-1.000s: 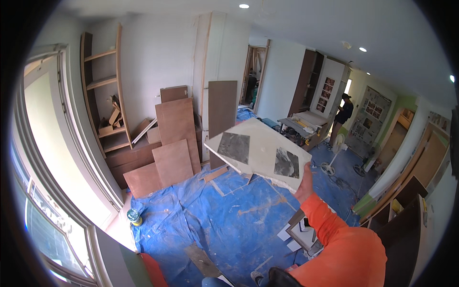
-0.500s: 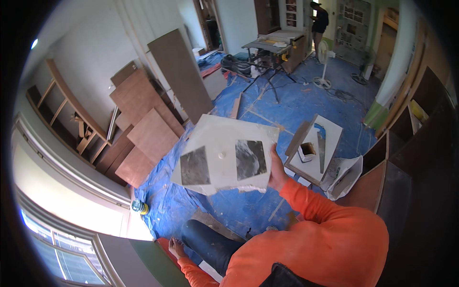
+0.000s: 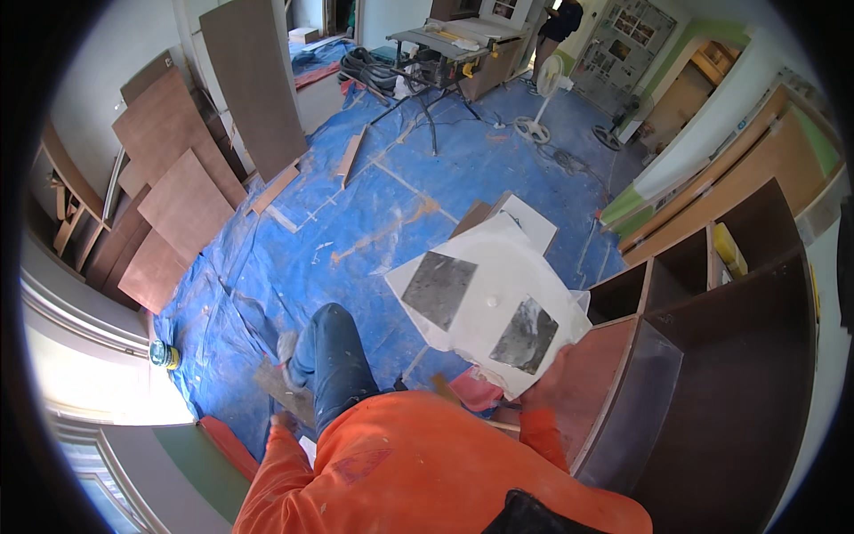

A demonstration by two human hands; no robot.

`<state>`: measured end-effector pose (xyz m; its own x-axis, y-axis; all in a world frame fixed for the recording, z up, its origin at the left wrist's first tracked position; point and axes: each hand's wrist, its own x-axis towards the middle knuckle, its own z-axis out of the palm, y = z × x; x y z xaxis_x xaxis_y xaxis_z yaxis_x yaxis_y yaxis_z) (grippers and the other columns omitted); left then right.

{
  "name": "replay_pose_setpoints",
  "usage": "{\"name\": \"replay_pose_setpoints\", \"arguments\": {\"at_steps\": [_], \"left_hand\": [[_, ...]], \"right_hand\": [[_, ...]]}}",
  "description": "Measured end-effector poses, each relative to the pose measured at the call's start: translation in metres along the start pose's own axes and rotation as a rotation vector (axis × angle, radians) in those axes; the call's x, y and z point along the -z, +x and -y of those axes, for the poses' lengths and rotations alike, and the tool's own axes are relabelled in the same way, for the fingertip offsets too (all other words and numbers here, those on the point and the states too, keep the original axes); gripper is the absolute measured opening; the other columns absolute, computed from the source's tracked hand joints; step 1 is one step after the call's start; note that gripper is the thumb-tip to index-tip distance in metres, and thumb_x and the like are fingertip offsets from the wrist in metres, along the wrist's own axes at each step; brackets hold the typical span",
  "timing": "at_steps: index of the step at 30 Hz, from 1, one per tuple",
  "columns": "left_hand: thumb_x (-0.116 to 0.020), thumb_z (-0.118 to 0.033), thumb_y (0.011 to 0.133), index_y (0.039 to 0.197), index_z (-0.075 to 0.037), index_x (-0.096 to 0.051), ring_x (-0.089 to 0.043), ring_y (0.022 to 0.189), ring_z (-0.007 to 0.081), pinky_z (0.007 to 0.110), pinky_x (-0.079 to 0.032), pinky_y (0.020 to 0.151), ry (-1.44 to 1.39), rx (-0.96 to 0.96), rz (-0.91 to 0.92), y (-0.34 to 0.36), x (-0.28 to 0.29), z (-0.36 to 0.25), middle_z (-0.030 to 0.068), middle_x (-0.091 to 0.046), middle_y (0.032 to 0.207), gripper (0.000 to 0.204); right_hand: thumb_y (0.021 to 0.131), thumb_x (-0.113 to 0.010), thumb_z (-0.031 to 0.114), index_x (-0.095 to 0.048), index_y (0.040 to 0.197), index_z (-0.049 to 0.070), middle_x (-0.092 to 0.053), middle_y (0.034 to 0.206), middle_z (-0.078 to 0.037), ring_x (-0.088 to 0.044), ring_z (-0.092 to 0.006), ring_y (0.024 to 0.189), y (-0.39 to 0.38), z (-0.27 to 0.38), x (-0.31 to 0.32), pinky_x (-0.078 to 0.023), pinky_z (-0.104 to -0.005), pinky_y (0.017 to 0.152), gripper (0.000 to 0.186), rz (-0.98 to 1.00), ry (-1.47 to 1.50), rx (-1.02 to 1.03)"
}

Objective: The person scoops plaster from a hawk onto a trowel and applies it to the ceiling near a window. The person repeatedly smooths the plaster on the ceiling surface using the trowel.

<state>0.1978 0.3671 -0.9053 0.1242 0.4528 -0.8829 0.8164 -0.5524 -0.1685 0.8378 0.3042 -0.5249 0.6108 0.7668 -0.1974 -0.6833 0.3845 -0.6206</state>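
Observation:
A white irregular sheet (image 3: 487, 343) with two dark grey patches and a small round knob-like spot in its middle is held up before me, tilted. My right hand (image 3: 553, 378) is closed on its lower right edge, most of the fingers hidden behind it. Low on the left, my left hand (image 3: 283, 424) hangs beside my knee, close to a grey-brown slab (image 3: 286, 392) on the floor and a red strip (image 3: 229, 448). Its fingers are too small and partly hidden to read.
Blue sheeting (image 3: 356, 236) covers the floor. Brown boards (image 3: 187, 205) lean at the left wall. Behind stand a table saw (image 3: 454, 49) and a white fan (image 3: 541, 98). To the right is an open dark shelf unit (image 3: 729, 356). Another person (image 3: 560, 27) stands far back.
My right hand has swung the white sheet right and lower, turning it clockwise; it now hides most of the white board behind. My view has shifted right, and my left hand stays low.

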Motion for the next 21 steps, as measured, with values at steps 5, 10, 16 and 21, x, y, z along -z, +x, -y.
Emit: {"name": "replay_pose_setpoints", "arguments": {"at_steps": [5, 10, 16, 21], "left_hand": [[-0.055, -0.041, 0.099, 0.128, -0.015, -0.068, -0.072, 0.103, 0.0227, 0.044, -0.058, 0.078, -0.779, 0.022, 0.095, 0.028, 0.002, -0.045, 0.0078, -0.072, 0.121, 0.041], [-0.054, -0.042, 0.1, 0.124, -0.012, -0.068, -0.072, 0.099, 0.0246, 0.046, -0.058, 0.075, -1.965, 0.458, 0.209, 0.071, 0.075, 0.047, 0.0107, -0.073, 0.116, 0.04], [-0.056, -0.039, 0.1, 0.11, -0.01, -0.066, -0.069, 0.08, 0.0283, 0.05, -0.058, 0.068, -0.764, 0.19, -0.014, 0.17, 0.248, 0.288, 0.0112, -0.07, 0.096, 0.032], [-0.067, -0.024, 0.093, 0.107, -0.012, -0.066, -0.065, 0.063, 0.0258, 0.044, -0.053, 0.049, -1.149, -0.02, -0.344, 0.311, 0.528, 0.341, 0.0076, -0.069, 0.085, 0.018]], "right_hand": [[0.11, -0.025, 0.054, -0.039, 0.155, 0.007, -0.045, 0.156, -0.015, -0.048, -0.0355, 0.139, 0.048, -0.021, -0.009, -0.039, -0.0491, 0.117, 0.067, 0.081, -0.177, 0.138], [0.109, -0.028, 0.056, -0.041, 0.153, 0.005, -0.049, 0.152, -0.015, -0.052, -0.0345, 0.135, 0.12, -0.065, -0.098, -0.043, -0.0485, 0.114, 0.068, -0.243, -0.069, 0.146], [0.108, -0.037, 0.056, -0.046, 0.148, 0.005, -0.058, 0.143, -0.014, -0.06, -0.0318, 0.126, 0.223, -0.129, -0.109, -0.05, -0.0458, 0.108, 0.066, -0.251, 0.027, 0.151], [0.107, -0.036, 0.058, -0.047, 0.147, 0.006, -0.06, 0.139, -0.014, -0.063, -0.032, 0.121, 0.282, -0.173, -0.17, -0.052, -0.0476, 0.105, 0.067, -0.327, 0.176, 0.236]]}}
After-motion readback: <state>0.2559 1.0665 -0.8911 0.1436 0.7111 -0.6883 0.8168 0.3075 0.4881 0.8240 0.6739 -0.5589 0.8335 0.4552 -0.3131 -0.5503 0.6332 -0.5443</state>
